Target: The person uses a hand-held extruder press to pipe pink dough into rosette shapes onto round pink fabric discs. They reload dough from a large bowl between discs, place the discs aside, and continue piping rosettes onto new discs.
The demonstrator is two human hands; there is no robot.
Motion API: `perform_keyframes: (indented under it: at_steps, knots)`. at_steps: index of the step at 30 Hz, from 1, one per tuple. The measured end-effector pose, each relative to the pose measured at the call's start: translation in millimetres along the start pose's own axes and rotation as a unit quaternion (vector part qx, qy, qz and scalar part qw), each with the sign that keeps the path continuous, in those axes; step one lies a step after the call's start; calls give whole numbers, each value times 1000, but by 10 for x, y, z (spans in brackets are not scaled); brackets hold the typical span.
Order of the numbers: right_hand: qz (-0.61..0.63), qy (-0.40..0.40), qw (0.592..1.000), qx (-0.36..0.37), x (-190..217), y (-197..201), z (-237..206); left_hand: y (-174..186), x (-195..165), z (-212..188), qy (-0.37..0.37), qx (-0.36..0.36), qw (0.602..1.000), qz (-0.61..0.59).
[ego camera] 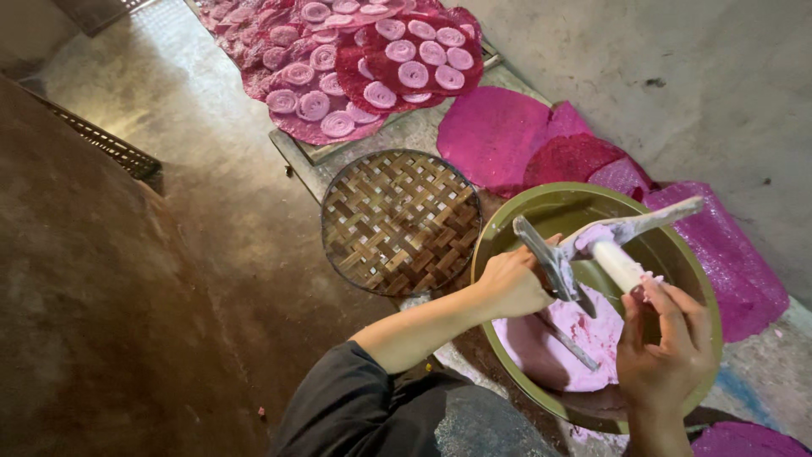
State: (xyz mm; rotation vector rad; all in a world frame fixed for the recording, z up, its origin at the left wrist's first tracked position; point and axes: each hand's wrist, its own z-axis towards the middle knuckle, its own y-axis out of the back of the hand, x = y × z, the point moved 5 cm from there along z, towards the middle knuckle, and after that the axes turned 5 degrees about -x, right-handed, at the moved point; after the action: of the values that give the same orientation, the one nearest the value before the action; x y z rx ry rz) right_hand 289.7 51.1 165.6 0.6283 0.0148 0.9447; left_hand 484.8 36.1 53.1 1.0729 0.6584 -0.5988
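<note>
Hands at work over a round olive-green basin [677,254] with smooth walls, which holds a soft, pale pink dough [558,343] pooled on its floor. Left hand [512,283]: forearm bare, dark sleeve pushed to the elbow, wrist reaching in over the near rim; fingers curled together and clamped on the handle end of a flat, grey metal press [554,262], its blade smeared with pink paste. Right hand [664,347]: raised above the basin's near side, back toward the camera, fingers closed round the lower end of a white cylindrical tube [617,264]. The tube tilts up and away and meets a pale, paste-coated lever [643,224] that slants toward the far rim.

Just beside the basin, to the left, lies a round tray of woven bamboo strips [397,222], open plaited weave inside a dark hoop. Behind it, magenta mats [338,59] of coarse texture carry rows of small pink coiled discs [413,74]. More round magenta sheets [495,131], thin and grainy, overlap on the grey concrete floor [677,76] beyond the basin.
</note>
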Motion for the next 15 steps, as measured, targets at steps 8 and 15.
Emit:
perform_keyframes:
  at_steps: [8,15]
  knots:
    - [94,-162,974,130,-843,-285,-198,249,161,251,1,-58,943,-328]
    - [-57,91,929,354,-1018,-998,-643,223,136,239,-8,-95,926,-366]
